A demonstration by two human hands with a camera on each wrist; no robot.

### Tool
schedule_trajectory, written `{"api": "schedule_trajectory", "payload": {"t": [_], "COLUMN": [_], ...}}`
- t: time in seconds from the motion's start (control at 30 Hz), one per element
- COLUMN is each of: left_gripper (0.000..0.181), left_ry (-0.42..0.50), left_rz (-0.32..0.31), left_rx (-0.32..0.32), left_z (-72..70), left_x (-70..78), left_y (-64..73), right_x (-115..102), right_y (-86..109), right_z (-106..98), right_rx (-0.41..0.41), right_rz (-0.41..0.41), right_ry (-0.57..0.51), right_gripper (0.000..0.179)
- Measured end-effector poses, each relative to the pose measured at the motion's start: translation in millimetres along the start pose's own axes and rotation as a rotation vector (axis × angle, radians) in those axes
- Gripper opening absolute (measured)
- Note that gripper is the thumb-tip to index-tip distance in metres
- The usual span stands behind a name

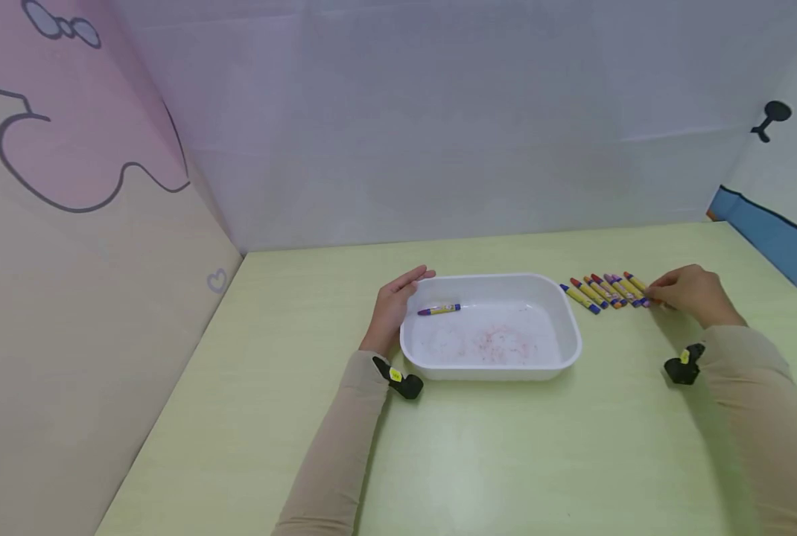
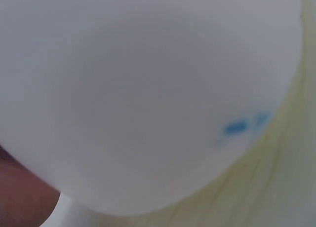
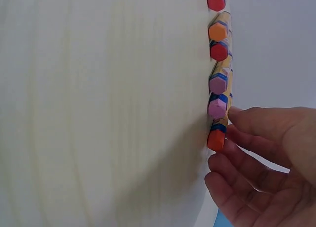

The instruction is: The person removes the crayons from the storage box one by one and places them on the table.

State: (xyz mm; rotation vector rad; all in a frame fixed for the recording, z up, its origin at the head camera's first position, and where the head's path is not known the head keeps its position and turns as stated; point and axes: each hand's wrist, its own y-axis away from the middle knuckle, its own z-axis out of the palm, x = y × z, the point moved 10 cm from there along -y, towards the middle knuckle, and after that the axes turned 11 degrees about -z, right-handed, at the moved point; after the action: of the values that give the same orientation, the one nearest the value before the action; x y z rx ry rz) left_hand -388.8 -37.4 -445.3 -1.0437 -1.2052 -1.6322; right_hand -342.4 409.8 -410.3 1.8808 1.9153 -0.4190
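A white plastic tray [image 1: 526, 365] stands on the table, with one purple-tipped crayon [image 1: 439, 310] lying inside near its left end. My left hand [image 1: 392, 309] holds the tray's left side, thumb at the rim and fingers along the outer wall. Only the tray's blurred wall [image 2: 148, 103] fills most of the left wrist view. To the right of the tray, several crayons [image 1: 593, 291] lie slanted side by side in a row. At the row's right end my right hand [image 1: 693, 294] pinches the last crayon [image 3: 217, 139], which has an orange-red end, between thumb and fingers.
The pale yellow-green table [image 1: 492, 454] meets a white sheet [image 1: 472, 149] at the back. A wall with a pink drawing [image 1: 97, 149] borders the left, and a panel with a blue shape [image 1: 767, 231] the right. Reddish marks stain the tray floor.
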Motion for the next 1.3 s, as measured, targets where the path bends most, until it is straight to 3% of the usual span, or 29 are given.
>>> {"api": "schedule_trajectory", "payload": {"t": [0.3, 0.47, 0.77, 1.03, 1.3], "left_gripper": [0.036, 0.035, 0.035, 0.036, 0.036], "left_ry": [-0.001, 0.016, -0.006, -0.004, -0.003], "left_rz": [0.002, 0.005, 0.008, -0.003, 0.007], "left_rx": [-0.009, -0.011, -0.016, -0.009, -0.002], "left_z": [1.0, 0.8, 1.2, 0.6, 0.3], "left_x": [0.4, 1.2, 1.4, 0.4, 0.6], "left_y": [0.4, -0.3, 0.1, 0.2, -1.4], "right_x": [-22, -53, -119, -184, -242], "right_y": [-2.0, -7.7, -16.8, -24.4, -30.1], "right_z": [-9, -16, -16, 4, 45], "right_rx": [0.03, 0.041, 0.045, -0.049, -0.208], "right_rz": [-0.053, -0.134, -0.251, -0.323, -0.409], "right_ry": [0.056, 0.071, -0.01, -0.164, -0.269], "right_gripper": [0.053, 0.054, 0.058, 0.049, 0.037]}}
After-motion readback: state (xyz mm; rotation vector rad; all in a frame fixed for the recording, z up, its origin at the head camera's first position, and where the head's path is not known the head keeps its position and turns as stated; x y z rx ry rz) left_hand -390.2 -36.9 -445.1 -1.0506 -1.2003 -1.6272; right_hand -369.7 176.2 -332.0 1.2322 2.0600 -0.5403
